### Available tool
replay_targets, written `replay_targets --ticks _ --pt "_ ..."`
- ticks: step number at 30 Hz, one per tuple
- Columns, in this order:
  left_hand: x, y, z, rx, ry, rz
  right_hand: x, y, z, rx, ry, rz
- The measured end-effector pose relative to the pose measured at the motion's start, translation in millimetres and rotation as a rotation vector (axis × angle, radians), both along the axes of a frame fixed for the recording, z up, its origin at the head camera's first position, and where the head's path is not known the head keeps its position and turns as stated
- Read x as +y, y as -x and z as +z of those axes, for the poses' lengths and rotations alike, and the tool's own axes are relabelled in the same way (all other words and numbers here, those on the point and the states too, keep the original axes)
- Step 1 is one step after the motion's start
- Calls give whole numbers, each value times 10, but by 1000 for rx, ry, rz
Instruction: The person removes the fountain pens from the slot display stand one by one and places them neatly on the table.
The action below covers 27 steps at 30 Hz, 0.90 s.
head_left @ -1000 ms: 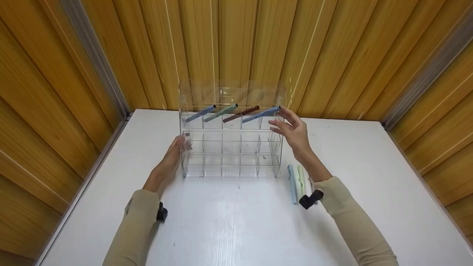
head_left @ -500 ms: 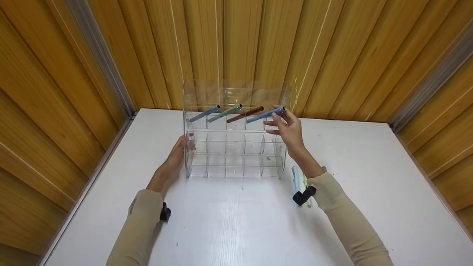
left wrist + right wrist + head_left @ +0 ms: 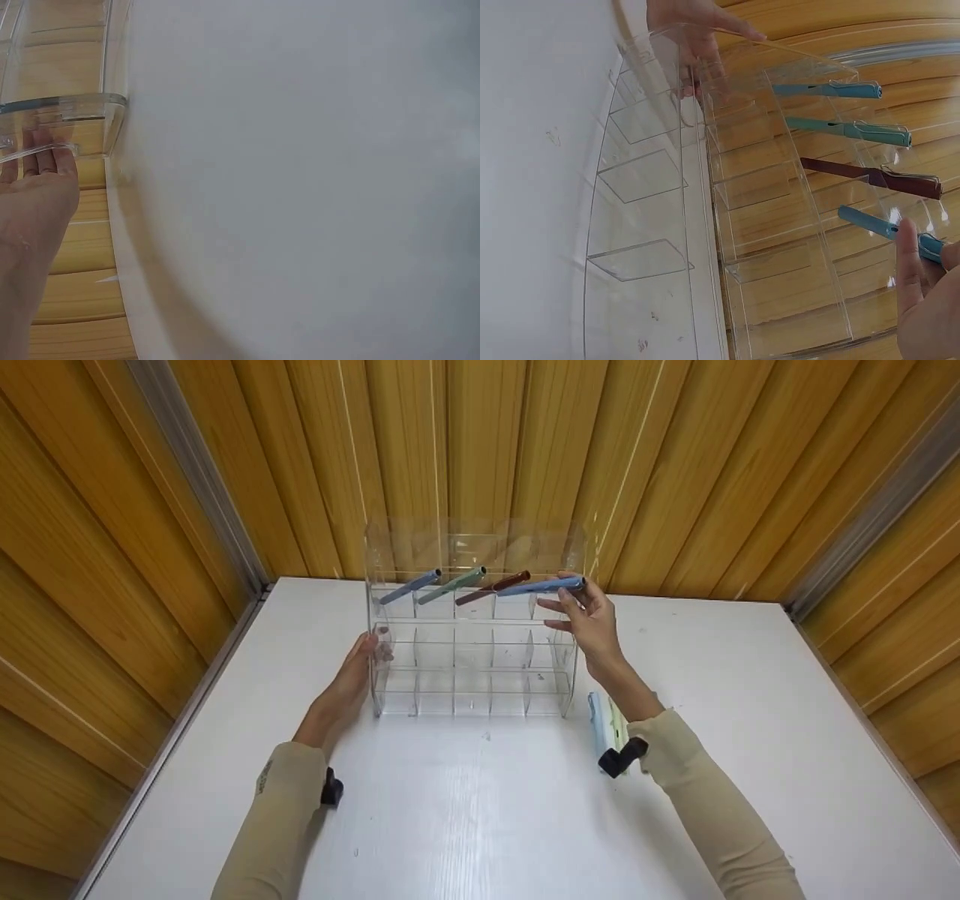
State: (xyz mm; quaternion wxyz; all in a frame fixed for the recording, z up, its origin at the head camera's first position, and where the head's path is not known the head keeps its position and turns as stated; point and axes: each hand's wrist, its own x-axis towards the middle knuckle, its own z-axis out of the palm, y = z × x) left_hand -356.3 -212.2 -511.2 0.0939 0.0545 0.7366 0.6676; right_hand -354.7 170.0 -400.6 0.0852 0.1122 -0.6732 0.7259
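A clear acrylic rack (image 3: 471,622) with rows of compartments stands at the table's back. My left hand (image 3: 349,675) holds its left side panel; in the left wrist view some fingers show through the plastic. In the top row a blue pen (image 3: 409,587), a green pen (image 3: 452,586) and a dark red pen (image 3: 493,589) lean with capped ends up. To their right my right hand (image 3: 596,630) pinches another blue pen (image 3: 866,220) by its cap end. This pen lies flatter than the others, its lower end near the dark red pen in the head view.
On the white table (image 3: 465,817), right of the rack, lie a light blue pen (image 3: 595,716) and a light green pen (image 3: 618,727), partly hidden by the right wrist's camera (image 3: 622,757). Wood-patterned panels (image 3: 480,457) rise behind the rack.
The right thumb has come round to the front of the rightmost blue pen, which the hand now pinches. That pen has tipped flatter and shifted slightly right. The left hand keeps its place.
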Motion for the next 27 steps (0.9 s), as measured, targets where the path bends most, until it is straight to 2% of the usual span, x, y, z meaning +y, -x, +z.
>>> replay_targets --ticks 5,16,27 --pt "-1 13 23 2 -8 -2 46 -56 31 40 35 -20" --pt "-1 22 -1 0 -8 -3 246 -156 69 150 132 -99" --pt "4 31 12 9 -4 -13 387 -247 129 195 223 -144"
